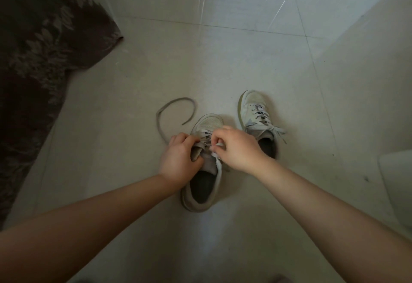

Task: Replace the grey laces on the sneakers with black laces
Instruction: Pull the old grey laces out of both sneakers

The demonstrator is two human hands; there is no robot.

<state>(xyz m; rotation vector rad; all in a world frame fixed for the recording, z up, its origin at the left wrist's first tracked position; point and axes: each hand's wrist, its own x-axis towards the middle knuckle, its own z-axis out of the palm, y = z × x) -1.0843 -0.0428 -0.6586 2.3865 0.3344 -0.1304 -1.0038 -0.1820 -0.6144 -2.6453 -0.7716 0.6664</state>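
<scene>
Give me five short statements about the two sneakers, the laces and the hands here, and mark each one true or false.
1. Both hands work on the nearer sneaker. True: the left hand grips its tongue area and the right hand pinches a lace end.
2. The farther sneaker has had its lace removed. False: it is laced and tied.
3. A loose length of grey lace curls on the floor to the left of the nearer sneaker. True.
4. A black lace lies on the floor. False: none is visible.
5. The sneakers stand on the patterned dark fabric. False: they stand on the tile floor, apart from it.
</scene>
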